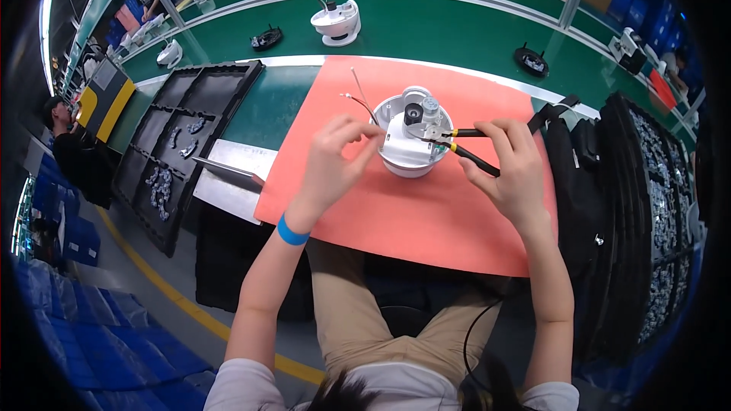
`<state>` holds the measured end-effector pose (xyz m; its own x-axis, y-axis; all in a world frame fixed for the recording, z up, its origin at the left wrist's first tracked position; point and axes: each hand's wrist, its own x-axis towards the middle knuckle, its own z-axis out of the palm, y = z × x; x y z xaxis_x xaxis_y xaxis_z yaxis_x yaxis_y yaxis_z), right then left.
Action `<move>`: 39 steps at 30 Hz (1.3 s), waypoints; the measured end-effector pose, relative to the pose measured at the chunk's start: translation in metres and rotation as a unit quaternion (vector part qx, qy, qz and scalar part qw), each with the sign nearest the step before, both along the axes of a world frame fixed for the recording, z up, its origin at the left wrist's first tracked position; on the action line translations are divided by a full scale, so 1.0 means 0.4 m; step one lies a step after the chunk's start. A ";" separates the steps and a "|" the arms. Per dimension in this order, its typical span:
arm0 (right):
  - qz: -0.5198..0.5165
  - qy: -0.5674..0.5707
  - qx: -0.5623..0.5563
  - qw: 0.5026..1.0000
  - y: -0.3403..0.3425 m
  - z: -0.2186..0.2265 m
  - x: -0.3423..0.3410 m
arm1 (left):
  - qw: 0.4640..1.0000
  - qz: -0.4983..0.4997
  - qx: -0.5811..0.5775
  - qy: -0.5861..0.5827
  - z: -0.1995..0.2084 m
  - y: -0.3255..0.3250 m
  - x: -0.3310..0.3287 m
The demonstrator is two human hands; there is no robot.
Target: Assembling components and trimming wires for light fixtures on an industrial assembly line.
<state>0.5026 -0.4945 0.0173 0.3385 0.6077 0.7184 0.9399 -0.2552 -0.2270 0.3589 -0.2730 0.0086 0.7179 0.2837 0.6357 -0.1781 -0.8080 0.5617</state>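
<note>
A white round camera housing (407,170) stands open side up on the orange-pink mat (426,217), its dark lens (413,113) and a silver cylindrical part showing inside. Thin wires (358,99) stick out past its left rim. My right hand (509,171) grips pliers (472,154) with black and yellow handles. Their jaws reach into the right part of the housing, at small parts I cannot make out. On the other side, my left hand (335,160) pinches at the housing's left rim with thumb and forefinger; the exact contact is partly hidden.
To the left, a black compartment tray (148,152) holds small parts beside a metal bracket (236,175). Stacked black trays (640,205) of parts stand at right. Beyond the mat, a green conveyor (426,34) carries another white camera unit (336,24) and black round parts (531,61).
</note>
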 end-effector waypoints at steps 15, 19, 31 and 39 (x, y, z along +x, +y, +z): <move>-0.055 -0.123 -0.056 0.989 0.088 0.003 -0.058 | 0.994 0.033 -0.101 -0.025 0.014 0.022 0.015; -0.054 -0.122 -0.063 0.989 0.091 0.005 -0.060 | 0.995 0.019 -0.098 -0.015 0.017 0.021 0.014; 0.010 -0.024 -0.054 0.998 0.076 -0.017 -0.009 | 0.966 0.008 -0.243 -0.091 0.002 0.047 0.025; 0.208 -0.136 -0.059 0.967 0.091 -0.037 -0.013 | 0.914 0.045 -0.403 -0.021 -0.121 0.153 0.055</move>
